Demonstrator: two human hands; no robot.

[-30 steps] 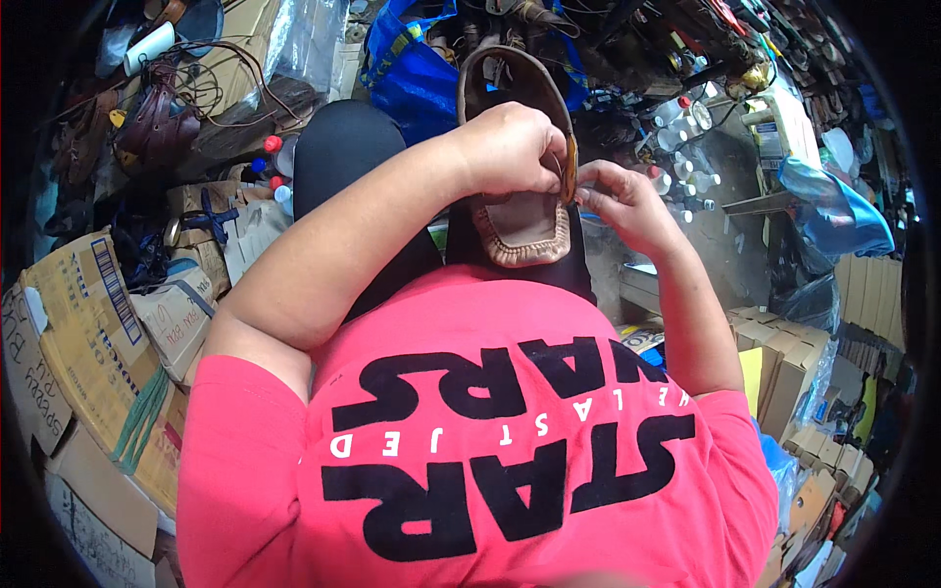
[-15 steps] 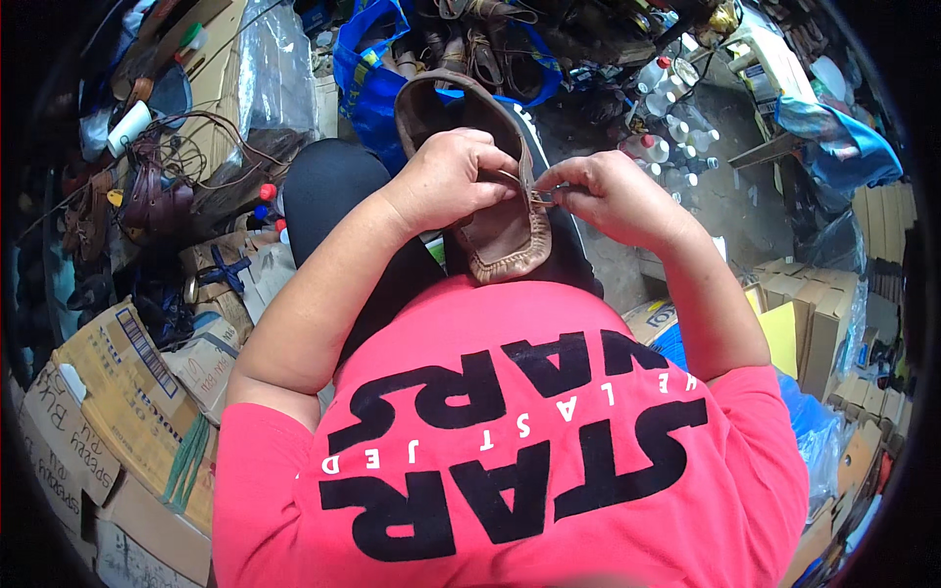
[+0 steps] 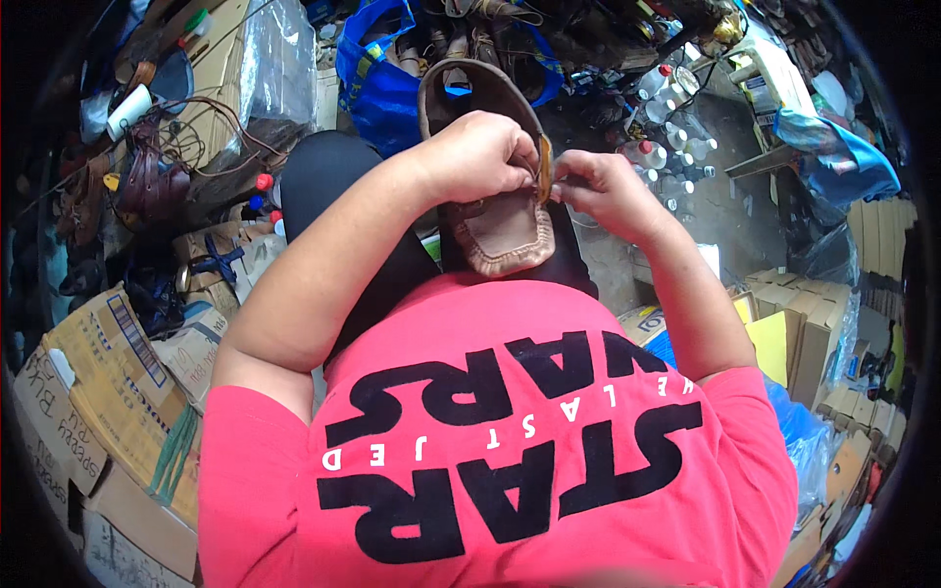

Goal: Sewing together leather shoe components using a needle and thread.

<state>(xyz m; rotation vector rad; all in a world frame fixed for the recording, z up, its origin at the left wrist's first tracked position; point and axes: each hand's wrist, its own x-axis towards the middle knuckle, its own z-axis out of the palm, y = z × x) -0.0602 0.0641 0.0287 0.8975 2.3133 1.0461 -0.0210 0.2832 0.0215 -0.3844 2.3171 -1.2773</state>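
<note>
Across my lap lies a brown leather moccasin shoe (image 3: 501,238), its gathered toe toward my belly and its open heel pointing away. My left hand (image 3: 487,157) reaches over the opening, fingers closed on the shoe's right side edge. A tan strip of that edge (image 3: 545,169) is turned up between my hands. Just right of it, my right hand (image 3: 603,191) is pinched close to the seam. Whatever sits in that pinch is too small to make out. A thin cord seems to run near the left fingertips.
Beyond the shoe stands a blue bag (image 3: 377,116) with brown shoes in it. Several plastic bottles (image 3: 676,147) stand on the floor at the right. Cardboard boxes (image 3: 108,392) crowd the lower left, more cartons (image 3: 799,314) the right. A blue cloth (image 3: 838,152) hangs at far right.
The shoe has shifted slightly right and away from me. My left hand has moved right and up with it. The right side edge now turns up, showing its tan face; my right hand has drawn slightly right.
</note>
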